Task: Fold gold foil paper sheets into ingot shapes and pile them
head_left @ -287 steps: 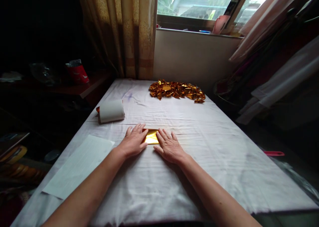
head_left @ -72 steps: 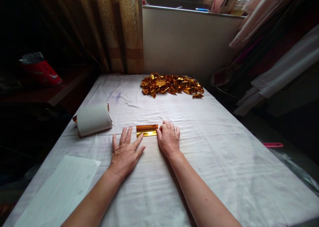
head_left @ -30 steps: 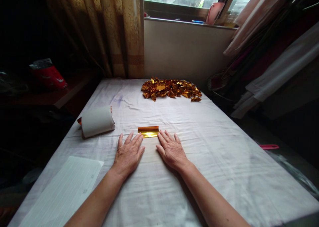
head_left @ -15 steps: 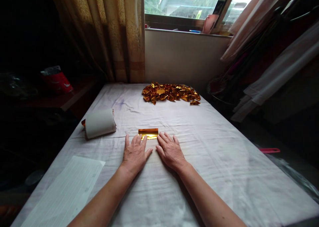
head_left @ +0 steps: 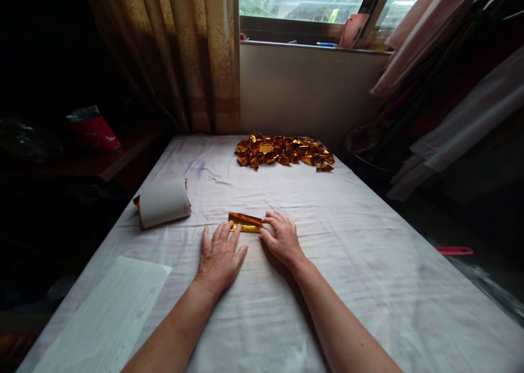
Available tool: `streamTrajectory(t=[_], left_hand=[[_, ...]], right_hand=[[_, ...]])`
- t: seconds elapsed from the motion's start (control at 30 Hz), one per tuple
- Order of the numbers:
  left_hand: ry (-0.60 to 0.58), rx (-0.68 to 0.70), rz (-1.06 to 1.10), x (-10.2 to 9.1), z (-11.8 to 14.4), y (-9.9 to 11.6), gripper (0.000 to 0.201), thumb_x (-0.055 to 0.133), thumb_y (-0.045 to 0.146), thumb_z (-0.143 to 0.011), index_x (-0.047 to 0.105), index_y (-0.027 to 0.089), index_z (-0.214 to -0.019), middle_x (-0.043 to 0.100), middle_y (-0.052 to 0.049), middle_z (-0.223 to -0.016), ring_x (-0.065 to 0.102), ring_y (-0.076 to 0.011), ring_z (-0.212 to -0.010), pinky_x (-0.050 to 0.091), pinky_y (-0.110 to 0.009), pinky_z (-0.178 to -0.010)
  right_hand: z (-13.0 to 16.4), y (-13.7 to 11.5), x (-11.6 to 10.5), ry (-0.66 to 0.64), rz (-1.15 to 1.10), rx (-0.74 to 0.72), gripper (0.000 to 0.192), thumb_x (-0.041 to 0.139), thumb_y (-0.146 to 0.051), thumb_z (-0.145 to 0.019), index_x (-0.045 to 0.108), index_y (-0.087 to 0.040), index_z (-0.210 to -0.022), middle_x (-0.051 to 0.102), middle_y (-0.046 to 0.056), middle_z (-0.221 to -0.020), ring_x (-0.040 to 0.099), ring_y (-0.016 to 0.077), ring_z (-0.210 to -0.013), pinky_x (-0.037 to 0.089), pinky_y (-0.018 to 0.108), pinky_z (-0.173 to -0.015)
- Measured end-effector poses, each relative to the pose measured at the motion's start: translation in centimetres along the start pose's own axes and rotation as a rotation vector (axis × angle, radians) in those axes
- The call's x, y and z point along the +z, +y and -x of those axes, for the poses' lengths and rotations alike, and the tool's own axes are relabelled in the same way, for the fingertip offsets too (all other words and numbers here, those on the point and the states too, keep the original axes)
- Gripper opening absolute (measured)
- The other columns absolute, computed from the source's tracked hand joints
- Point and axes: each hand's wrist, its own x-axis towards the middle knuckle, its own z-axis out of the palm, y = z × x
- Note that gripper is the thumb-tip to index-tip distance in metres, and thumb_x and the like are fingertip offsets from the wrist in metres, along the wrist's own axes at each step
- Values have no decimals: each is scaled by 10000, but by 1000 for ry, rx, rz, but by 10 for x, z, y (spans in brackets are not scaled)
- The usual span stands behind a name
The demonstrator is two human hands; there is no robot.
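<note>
With the folded gold foil strip (head_left: 244,222) lying mid-worktop (head_left: 368,264), the flat, open left hand (head_left: 220,256) should pin its near-left end while the right hand (head_left: 280,236), its grip pinching the raised right end, folds squarely.

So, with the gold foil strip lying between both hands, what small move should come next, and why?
Probably the right hand should fold the right end of the gold foil strip over: its fingertips already pinch that end, which looks slightly lifted. The left hand lies flat on the white cloth, fingertips at the strip's left end, so it can hold it down.
</note>
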Motion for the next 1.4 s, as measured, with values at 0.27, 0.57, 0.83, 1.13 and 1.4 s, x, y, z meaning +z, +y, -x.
streamTrajectory(t=[0.27,0.57,0.83,1.13,1.4], left_hand=[[-9,5,-12,4,1,-1,483,480,387,-935,524,200,-1378,494,-121,-1457,425,-307,-1356,189,-592,-1156],[85,34,-24,9,1,-3,471,541,376,-908,559,193,-1341,461,-165,-1472,412,-340,-1355,243,-592,-1130],[261,138,114,1,-1,-1,423,574,265,-878,579,172,-1291,574,-162,-1311,506,-321,-1218,371,-514,-1065],[310,176,291,-3,1,6,429,499,324,-937,515,195,-1346,594,-126,-1318,538,-273,-1194,411,-450,-1016],[369,108,404,5,3,3,294,532,389,-930,645,181,-1104,709,-110,-1073,645,-243,-1032,490,-398,-919]], right_hand=[[0,4,-1,52,-188,-62,115,579,-220,-777,668,-254,-840,721,37,-1044,562,270,-1158,367,478,-1031],[3,-5,-7,32,-187,-20,338,610,-188,-723,625,-237,-1057,718,16,-871,633,222,-900,425,415,-907],[1,-7,-2,55,-469,143,394,561,-241,-733,543,-225,-1127,672,-33,-775,567,113,-555,472,267,-611],[6,-27,0,36,-882,194,412,648,-284,-708,539,-243,-1103,646,-28,-754,645,151,-741,511,265,-659],[13,-39,1,-130,-1068,94,409,667,-263,-763,541,-261,-1152,696,8,-894,683,185,-933,553,342,-834]])
